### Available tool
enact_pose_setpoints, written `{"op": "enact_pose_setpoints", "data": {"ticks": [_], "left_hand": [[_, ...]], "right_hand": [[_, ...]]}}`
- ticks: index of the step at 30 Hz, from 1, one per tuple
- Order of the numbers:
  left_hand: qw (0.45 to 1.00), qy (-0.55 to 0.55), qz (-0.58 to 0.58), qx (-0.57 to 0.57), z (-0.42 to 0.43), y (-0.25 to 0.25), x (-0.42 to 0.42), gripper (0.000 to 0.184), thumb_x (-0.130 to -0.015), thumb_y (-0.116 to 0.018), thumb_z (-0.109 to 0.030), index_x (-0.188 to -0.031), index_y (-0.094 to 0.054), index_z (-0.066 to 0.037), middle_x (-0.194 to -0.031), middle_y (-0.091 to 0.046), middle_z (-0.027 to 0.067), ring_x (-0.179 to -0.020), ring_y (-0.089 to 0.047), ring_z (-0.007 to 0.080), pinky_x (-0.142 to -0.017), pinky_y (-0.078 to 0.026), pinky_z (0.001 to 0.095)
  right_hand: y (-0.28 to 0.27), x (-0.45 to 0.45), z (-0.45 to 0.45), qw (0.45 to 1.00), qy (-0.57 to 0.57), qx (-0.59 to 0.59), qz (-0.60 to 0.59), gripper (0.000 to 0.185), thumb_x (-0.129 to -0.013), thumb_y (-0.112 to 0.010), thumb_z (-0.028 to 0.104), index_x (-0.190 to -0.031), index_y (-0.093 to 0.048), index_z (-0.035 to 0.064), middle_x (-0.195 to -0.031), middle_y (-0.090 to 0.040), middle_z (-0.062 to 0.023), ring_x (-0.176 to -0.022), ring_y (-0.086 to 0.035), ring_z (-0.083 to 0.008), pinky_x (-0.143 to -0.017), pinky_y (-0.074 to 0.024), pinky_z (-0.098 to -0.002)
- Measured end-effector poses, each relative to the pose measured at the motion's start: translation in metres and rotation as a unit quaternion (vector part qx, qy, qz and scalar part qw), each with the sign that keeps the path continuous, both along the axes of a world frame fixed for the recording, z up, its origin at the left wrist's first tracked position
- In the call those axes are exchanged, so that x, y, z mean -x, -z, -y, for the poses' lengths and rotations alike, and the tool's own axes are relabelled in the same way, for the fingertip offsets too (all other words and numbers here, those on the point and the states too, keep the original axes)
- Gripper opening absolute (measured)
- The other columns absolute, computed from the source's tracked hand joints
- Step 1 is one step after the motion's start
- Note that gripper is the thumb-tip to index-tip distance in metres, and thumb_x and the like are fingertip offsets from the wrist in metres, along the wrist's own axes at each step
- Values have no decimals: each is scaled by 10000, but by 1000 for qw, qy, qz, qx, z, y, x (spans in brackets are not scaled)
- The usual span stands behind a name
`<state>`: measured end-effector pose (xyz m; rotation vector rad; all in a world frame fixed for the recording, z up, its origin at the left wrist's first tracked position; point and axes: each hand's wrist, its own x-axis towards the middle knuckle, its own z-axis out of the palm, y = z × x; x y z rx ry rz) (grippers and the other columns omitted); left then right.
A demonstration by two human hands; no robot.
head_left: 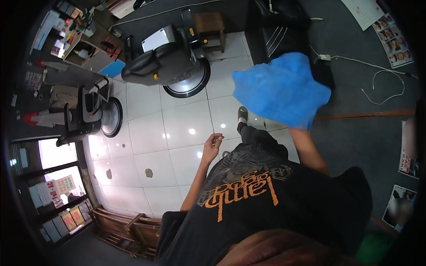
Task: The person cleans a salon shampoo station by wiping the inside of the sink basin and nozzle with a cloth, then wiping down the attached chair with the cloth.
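At the far left, a tan wooden bench [95, 62] carries small bottles and boxes, with a small black barber chair [91, 111] on a round silver base near it. A brown slatted wooden seat [128, 230] is at lower left. Next comes a larger black padded barber chair [166, 62] on the glossy white tiled floor [186, 155]. The left hand [214, 144] hangs over the tiles; its grip is loosely curled, partly open, with nothing visible in it. Right of it is 1 foot in an olive-green sandal [242, 113]. Farther right, a crumpled bright-blue fabric sheet [282, 88] spreads over the end of the right forearm [308, 150], in front of a black padded seat [277, 31]. The sheet hides the right hand, so I cannot tell its grip. White cables [372, 60] run along the dark surface at far right.
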<state>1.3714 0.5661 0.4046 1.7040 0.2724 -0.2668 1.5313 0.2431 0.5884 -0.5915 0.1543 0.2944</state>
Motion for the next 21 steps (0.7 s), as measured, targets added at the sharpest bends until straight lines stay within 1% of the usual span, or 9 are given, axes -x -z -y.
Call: {"op": "enact_pose_setpoints", "data": {"ticks": [2,5,6,11,12,13,14,19,21], "left_hand": [[999,20,0,-40,4,-4,-43,305,-1057,-595,-264,-1208,-659,-7,-1093,-761,117,-984,-704,202,-862,-550,339],[999,-3,31,-32,21,-5,-117,295,-1055,-594,-256,-1184,-674,-4,-1051,-760,116,-909,-696,194,-818,-550,342],[999,-22,25,-21,2,-40,-165,298,-1054,-594,-256,-1186,-675,-1,-1044,-760,121,-900,-693,192,-815,-550,341],[999,-14,26,-35,24,-51,-276,335,-1063,-585,-279,-1227,-662,3,-1099,-754,125,-944,-696,202,-865,-546,342],[999,-11,23,-38,29,-56,-293,337,-1064,-582,-278,-1230,-661,4,-1103,-753,125,-949,-694,203,-869,-545,344],[999,-25,16,-21,7,-87,-332,338,-1065,-576,-277,-1235,-659,2,-1109,-752,128,-968,-692,203,-875,-542,346],[1000,-15,10,-24,9,-79,-342,338,-1065,-576,-278,-1236,-659,2,-1109,-752,128,-961,-692,202,-873,-542,345],[999,25,-5,-20,6,-18,-397,341,-1068,-574,-283,-1235,-660,1,-1110,-748,130,-938,-697,192,-853,-541,336],[999,52,-9,-10,-11,-22,-437,340,-1070,-572,-276,-1237,-659,7,-1110,-746,130,-957,-702,194,-845,-541,338]], "right_hand": [[28,-35,3,1000,-19,-12,6,590,-1055,-408,530,-1432,-508,88,-1433,-558,-92,-1319,-539,-272,-1165,-381,-443],[63,-85,5,998,-54,-25,13,536,-1060,-417,485,-1401,-526,86,-1397,-575,-89,-1293,-555,-262,-1154,-394,-435],[51,-121,-12,997,-78,-11,16,518,-1061,-420,469,-1390,-532,86,-1385,-581,-88,-1285,-561,-258,-1151,-399,-433],[76,-194,16,991,-121,-28,56,430,-1069,-435,394,-1337,-563,82,-1326,-611,-83,-1242,-588,-241,-1132,-422,-420],[89,-206,33,983,-129,-123,36,371,-1070,-445,339,-1299,-583,82,-1279,-632,-83,-1203,-610,-227,-1119,-437,-413],[61,-259,10,960,-168,164,150,338,-1053,-459,300,-1276,-598,87,-1229,-645,-87,-1140,-629,-225,-1083,-454,-415],[74,-266,21,964,-173,163,122,343,-1050,-464,304,-1284,-590,88,-1240,-636,-90,-1149,-621,-229,-1087,-447,-418],[62,-341,4,958,-182,218,31,381,-1033,-489,325,-1328,-547,91,-1295,-589,-105,-1197,-580,-250,-1109,-414,-433],[57,-385,-9,954,-166,250,-7,401,-1027,-498,333,-1345,-530,92,-1317,-571,-111,-1216,-563,-259,-1118,-401,-439]]}}
